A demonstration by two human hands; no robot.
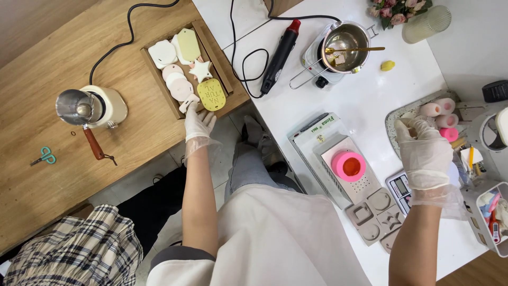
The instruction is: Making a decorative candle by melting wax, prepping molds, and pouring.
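Head view: left hand [198, 123], gloved, arm stretched out to the near corner of the wooden tray [186, 62], fingers closed lightly on a small pale pink piece [189, 103] at the tray's edge. Tray holds flat white, pink and yellow cast shapes. Right hand [423, 153], gloved, reaches toward pink cylinders [439, 110], well right of the tray; fingers curled, grip cannot be told.

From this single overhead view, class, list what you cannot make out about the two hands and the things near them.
- Left hand: its fingers reach the wooden tray, but whether they grip the pale cast piece is too small to tell.
- Right hand: its back hides whatever the fingertips touch on the grey tray.
- Plastic organiser: cut off by the right edge.
- Small scale: partly hidden by the right wrist.
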